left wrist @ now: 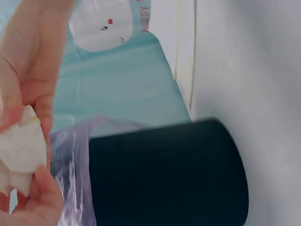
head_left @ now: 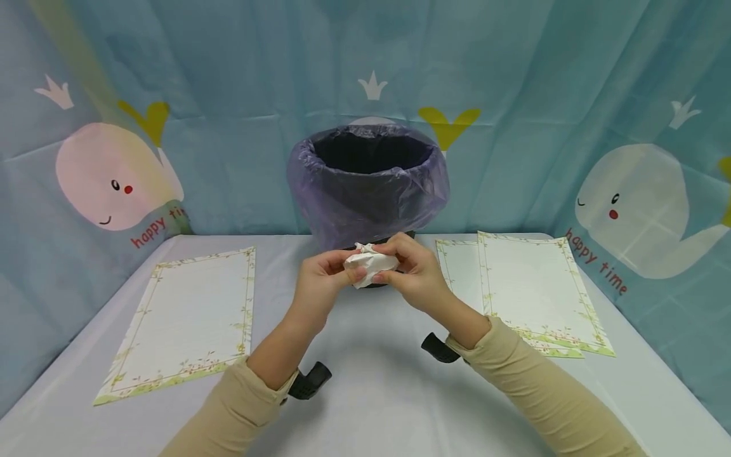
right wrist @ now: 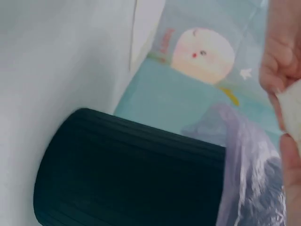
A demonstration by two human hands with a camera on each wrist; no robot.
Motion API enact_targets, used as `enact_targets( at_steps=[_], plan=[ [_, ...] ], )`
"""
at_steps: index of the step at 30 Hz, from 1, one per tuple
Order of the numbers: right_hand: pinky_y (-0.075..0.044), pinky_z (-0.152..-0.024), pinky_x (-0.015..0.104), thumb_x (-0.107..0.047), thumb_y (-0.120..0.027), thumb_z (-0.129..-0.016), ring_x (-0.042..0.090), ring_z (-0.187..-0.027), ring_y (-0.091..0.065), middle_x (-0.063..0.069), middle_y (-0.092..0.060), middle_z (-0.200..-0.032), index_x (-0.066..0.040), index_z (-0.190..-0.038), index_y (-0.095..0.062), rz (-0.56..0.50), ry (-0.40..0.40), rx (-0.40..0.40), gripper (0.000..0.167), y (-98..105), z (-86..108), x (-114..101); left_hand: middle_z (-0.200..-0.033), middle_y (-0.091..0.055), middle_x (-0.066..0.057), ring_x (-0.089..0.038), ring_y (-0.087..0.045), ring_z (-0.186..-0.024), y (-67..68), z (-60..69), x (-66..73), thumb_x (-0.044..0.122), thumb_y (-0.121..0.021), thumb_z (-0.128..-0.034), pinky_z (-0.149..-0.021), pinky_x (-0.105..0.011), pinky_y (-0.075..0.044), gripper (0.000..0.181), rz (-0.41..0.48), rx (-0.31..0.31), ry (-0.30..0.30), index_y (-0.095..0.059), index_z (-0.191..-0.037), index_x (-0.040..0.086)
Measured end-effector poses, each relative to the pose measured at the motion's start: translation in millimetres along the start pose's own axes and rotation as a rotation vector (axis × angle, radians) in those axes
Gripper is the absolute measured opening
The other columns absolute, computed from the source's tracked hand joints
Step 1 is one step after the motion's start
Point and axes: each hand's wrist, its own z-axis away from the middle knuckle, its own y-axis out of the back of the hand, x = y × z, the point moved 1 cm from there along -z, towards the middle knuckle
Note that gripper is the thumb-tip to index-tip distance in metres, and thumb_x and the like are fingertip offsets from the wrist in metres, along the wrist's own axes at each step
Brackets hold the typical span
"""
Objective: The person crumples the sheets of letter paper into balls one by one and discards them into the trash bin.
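Observation:
Both hands hold one crumpled sheet of white paper between them, above the middle of the table and in front of the bin. My left hand pinches its left side with thumb and fingers. On the other side, my right hand grips the paper with the thumb below and the fingers over the top. In the left wrist view the paper looks folded and creased. Behind the hands stands a black trash bin lined with a translucent purple bag; its inside looks dark.
A sheet of paper with a leafy border lies on the left of the white table. Two similar overlapping sheets lie on the right. A blue curtain with whale prints hangs behind and at both sides.

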Motion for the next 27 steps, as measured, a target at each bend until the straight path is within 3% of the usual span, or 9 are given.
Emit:
enact_targets(
  at_steps=[4,9,13,15,18,21,24,27],
  plan=[
    [-0.051,-0.064,0.018,0.028,-0.072,-0.062,0.01,-0.082,-0.056,0.009,-0.057,-0.085,0.019,-0.092,-0.06,0.017,0.025,0.029,0.033,-2.0,3.7,-1.1,-0.086,-0.069,-0.008,-0.011,-0.061,-0.075,-1.9,2.4,-1.5,-0.011,-0.068,-0.0835,-0.067,-0.022,-0.052,0.019,0.01,0.023,0.04,-0.064,-0.1,-0.019],
    [-0.051,-0.065,0.018,0.029,-0.07,-0.065,0.009,-0.085,-0.055,0.014,-0.057,-0.089,0.017,-0.093,-0.06,0.046,-0.019,0.015,0.032,4.1,7.2,-1.9,-0.095,-0.07,-0.01,-0.012,-0.062,-0.081,-0.4,-1.7,-4.2,-0.006,-0.067,-0.0864,-0.072,-0.024,-0.053,0.025,-0.02,-0.078,0.078,-0.064,-0.11,-0.016],
    [-0.053,-0.067,0.02,0.028,-0.067,-0.07,0.009,-0.092,-0.057,0.007,-0.056,-0.104,0.018,-0.104,-0.057,0.035,-0.068,0.033,0.037,11.2,7.3,-4.5,-0.111,-0.067,-0.014,-0.011,-0.062,-0.089,3.0,-10.2,4.8,0.003,-0.065,-0.0913,-0.077,-0.026,-0.052,0.035,-0.102,-0.148,0.063,-0.059,-0.124,-0.008],
    [-0.054,-0.069,0.021,0.029,-0.064,-0.071,0.01,-0.095,-0.058,0.002,-0.054,-0.112,0.021,-0.108,-0.053,-0.003,-0.078,0.061,0.039,14.9,6.2,-6.9,-0.116,-0.066,-0.017,-0.011,-0.062,-0.093,7.1,-18.3,13.3,0.004,-0.064,-0.0927,-0.081,-0.027,-0.052,0.035,-0.103,-0.105,0.016,-0.058,-0.125,-0.007],
    [-0.054,-0.073,0.021,0.029,-0.064,-0.071,0.011,-0.099,-0.06,-0.004,-0.053,-0.119,0.02,-0.112,-0.053,-0.033,-0.052,0.114,0.044,21.2,5.0,-10.4,-0.119,-0.064,-0.017,-0.012,-0.06,-0.101,16.6,-36.5,29.4,0.001,-0.063,-0.0931,-0.088,-0.026,-0.049,0.032,-0.081,0.065,-0.122,-0.058,-0.124,-0.007],
    [-0.054,-0.077,0.021,0.023,-0.069,-0.073,0.011,-0.101,-0.061,-0.003,-0.056,-0.123,0.004,-0.114,-0.064,-0.06,-0.023,0.143,0.046,26.9,4.7,-12.2,-0.126,-0.061,-0.015,-0.014,-0.054,-0.113,26.1,-60.3,47.8,0.003,-0.063,-0.0942,-0.095,-0.027,-0.045,0.034,-0.121,0.235,-0.235,-0.058,-0.127,-0.005],
    [-0.053,-0.079,0.02,0.014,-0.073,-0.075,0.011,-0.102,-0.061,-0.003,-0.058,-0.125,-0.014,-0.118,-0.068,-0.09,-0.01,0.146,0.052,29.8,5.1,-13.3,-0.141,-0.051,-0.007,-0.013,-0.041,-0.131,32.0,-84.2,63.9,0.011,-0.062,-0.0962,-0.103,-0.026,-0.039,0.045,-0.209,0.285,-0.203,-0.051,-0.138,0.002],
    [-0.052,-0.081,0.02,0.011,-0.073,-0.077,0.011,-0.103,-0.061,-0.002,-0.059,-0.124,-0.017,-0.12,-0.067,-0.119,-0.017,0.129,0.051,29.8,5.5,-14.7,-0.155,-0.034,-0.003,-0.012,-0.026,-0.142,34.4,-101.9,75.9,0.017,-0.06,-0.0981,-0.11,-0.026,-0.031,0.058,-0.249,0.237,-0.047,-0.036,-0.15,0.009]
  ],
)
